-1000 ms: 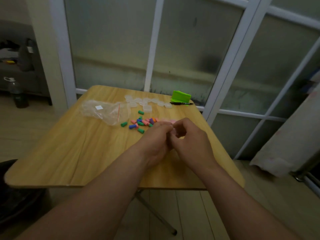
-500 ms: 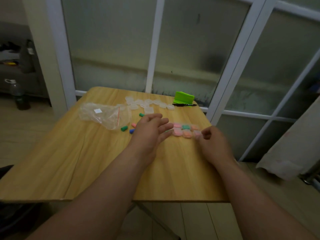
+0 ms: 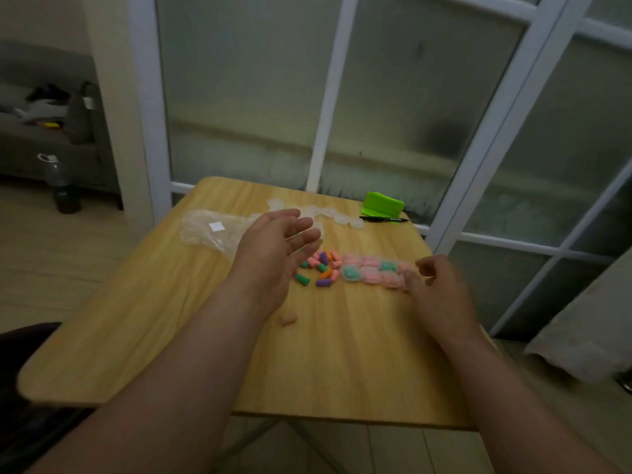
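A heap of small coloured foam earplugs [image 3: 321, 266] lies mid-table. To its right sit several small clear cases [image 3: 371, 271] filled with pink and green plugs. My left hand [image 3: 277, 248] hovers over the heap's left side, palm turned inward, fingers straight and spread, holding nothing. My right hand [image 3: 432, 285] is blurred at the right end of the filled cases, fingers loosely curled; I cannot tell if it pinches anything. One pink plug [image 3: 288, 319] lies alone nearer me. Empty clear cases [image 3: 337, 215] line the far side.
A crumpled clear plastic bag [image 3: 208, 230] lies on the wooden table [image 3: 143, 330] at the left. A green holder [image 3: 381, 204] and a black pen [image 3: 383, 219] sit at the far right corner. Glass doors stand behind the table.
My hands, joined a second ago, have parted. The left rose and turned palm-in over the heap; the right stayed by the filled cases. A pink plug now lies alone near me.
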The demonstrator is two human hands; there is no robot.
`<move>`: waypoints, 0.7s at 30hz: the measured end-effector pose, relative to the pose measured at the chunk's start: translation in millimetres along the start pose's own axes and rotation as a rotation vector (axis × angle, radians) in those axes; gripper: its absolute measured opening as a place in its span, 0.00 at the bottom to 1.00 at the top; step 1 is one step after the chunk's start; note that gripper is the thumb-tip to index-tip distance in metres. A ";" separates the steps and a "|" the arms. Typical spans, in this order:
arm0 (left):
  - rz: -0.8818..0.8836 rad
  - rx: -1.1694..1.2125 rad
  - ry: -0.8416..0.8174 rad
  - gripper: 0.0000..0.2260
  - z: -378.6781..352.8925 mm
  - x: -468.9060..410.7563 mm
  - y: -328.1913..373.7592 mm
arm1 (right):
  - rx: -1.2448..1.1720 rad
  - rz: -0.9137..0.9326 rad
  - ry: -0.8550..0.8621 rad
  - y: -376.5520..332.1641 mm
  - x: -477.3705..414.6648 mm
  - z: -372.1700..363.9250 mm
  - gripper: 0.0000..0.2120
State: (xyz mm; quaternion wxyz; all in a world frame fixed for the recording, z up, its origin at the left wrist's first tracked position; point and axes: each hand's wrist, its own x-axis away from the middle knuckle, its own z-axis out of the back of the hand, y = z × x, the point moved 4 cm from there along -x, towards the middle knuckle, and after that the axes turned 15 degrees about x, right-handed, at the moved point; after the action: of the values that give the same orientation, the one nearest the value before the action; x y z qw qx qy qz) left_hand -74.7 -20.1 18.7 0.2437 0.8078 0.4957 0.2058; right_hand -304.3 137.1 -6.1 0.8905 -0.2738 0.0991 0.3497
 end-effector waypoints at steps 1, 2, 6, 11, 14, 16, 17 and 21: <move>-0.006 0.021 0.015 0.10 3.9 -2.0 7.1 | -0.005 0.045 0.006 -11.5 1.1 -1.2 0.13; -0.006 0.044 0.029 0.10 5.8 -4.1 11.2 | -0.001 0.086 0.003 -21.9 1.8 -2.6 0.13; -0.011 0.125 0.069 0.15 10.5 -7.5 23.6 | 0.031 0.202 -0.023 -68.5 -6.5 -18.4 0.11; -0.047 0.153 0.067 0.15 16.3 -10.9 37.7 | 0.077 0.301 -0.073 -119.1 -39.1 -45.5 0.09; -0.084 0.179 0.095 0.12 25.7 -16.7 52.1 | 0.130 0.371 -0.100 -146.7 -59.3 -61.9 0.12; -0.099 0.201 0.118 0.12 32.6 -19.5 62.3 | 0.165 0.410 -0.127 -163.3 -70.1 -72.3 0.15; -0.106 0.211 0.129 0.12 35.8 -21.1 67.6 | 0.180 0.431 -0.144 -171.9 -74.8 -78.6 0.15; -0.111 0.208 0.159 0.12 44.2 -25.3 78.5 | 0.244 0.494 -0.221 -200.9 -89.8 -106.9 0.16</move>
State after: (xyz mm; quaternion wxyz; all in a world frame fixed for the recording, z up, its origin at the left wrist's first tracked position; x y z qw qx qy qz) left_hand -5.1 -81.9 28.1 0.1299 0.7813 0.5757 0.2028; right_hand -232.8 -95.1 22.2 0.8100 -0.0927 0.1064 0.5692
